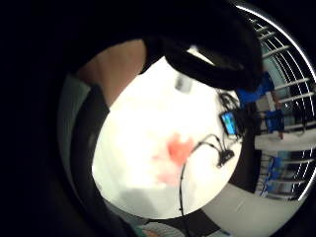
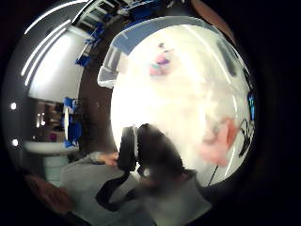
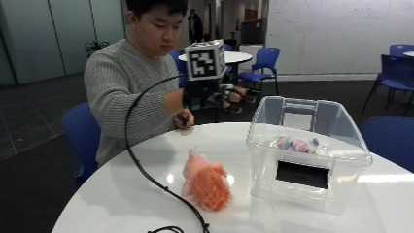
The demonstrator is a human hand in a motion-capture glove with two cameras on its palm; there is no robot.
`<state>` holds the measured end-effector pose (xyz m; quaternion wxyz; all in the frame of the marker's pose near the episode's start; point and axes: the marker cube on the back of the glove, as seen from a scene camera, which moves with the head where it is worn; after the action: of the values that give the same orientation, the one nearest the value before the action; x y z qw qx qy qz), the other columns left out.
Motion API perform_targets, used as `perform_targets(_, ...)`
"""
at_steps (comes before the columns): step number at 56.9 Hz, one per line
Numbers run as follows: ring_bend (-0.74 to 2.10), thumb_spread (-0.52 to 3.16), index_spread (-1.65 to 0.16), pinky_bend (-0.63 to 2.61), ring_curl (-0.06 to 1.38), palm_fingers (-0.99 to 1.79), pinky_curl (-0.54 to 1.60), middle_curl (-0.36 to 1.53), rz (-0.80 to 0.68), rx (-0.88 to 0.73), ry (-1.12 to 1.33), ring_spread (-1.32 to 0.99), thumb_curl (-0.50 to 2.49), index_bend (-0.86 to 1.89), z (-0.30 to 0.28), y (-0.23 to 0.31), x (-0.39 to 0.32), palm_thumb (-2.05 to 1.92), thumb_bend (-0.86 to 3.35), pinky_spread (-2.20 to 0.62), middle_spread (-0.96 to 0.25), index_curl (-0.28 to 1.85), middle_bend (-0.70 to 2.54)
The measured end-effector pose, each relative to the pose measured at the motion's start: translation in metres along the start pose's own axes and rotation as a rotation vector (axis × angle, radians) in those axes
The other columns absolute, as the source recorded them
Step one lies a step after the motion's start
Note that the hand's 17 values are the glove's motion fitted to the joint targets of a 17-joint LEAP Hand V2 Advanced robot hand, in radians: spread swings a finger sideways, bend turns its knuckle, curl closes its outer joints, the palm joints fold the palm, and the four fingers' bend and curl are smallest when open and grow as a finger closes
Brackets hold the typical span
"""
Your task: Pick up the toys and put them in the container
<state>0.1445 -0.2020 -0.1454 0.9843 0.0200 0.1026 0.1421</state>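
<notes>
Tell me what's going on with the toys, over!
Gloved right hand raised above the table, grip empty. Orange fluffy toy sits on the white table, beside the clear container. Pastel toy already inside. Nothing blocking.

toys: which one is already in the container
The small pastel toy lies inside the clear container; the orange furry toy sits outside on the table.

Orange-pink plush toy (image 3: 206, 183), pastel toy (image 3: 292, 143) in clear container (image 3: 310, 187), white table (image 3: 129, 194), grey sweater (image 3: 119, 92).
</notes>
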Motion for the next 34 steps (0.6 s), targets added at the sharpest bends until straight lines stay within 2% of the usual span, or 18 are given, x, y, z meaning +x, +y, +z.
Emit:
perform_targets(4, 0.18, 1.25, -0.40, 0.94, 0.40, -0.10, 0.33, 0.30, 0.110, 0.017, 0.070, -0.06, 0.35, 0.19, 0.004, 0.029, 0.028, -0.05, -0.05, 0.07, -0.14, 0.47, 0.14)
perform_targets(9, 0.18, 1.25, -0.40, 0.92, 0.40, -0.08, 0.33, 0.29, 0.238, 0.009, 0.042, -0.06, 0.33, 0.19, 0.009, 0.046, 0.057, -0.05, -0.04, 0.07, -0.14, 0.47, 0.14)
perform_targets(23, 0.18, 1.27, -0.41, 0.90, 0.38, -0.07, 0.33, 0.27, 0.277, -0.098, 0.035, -0.06, 0.29, 0.19, 0.058, 0.058, 0.077, -0.03, -0.03, 0.07, -0.14, 0.45, 0.14)
perform_targets(34, 0.20, 1.28, -0.40, 0.95, 0.37, -0.07, 0.34, 0.25, 0.358, -0.300, 0.033, -0.07, 0.30, 0.16, 0.128, 0.064, 0.093, 0.01, -0.01, 0.07, -0.14, 0.44, 0.13)
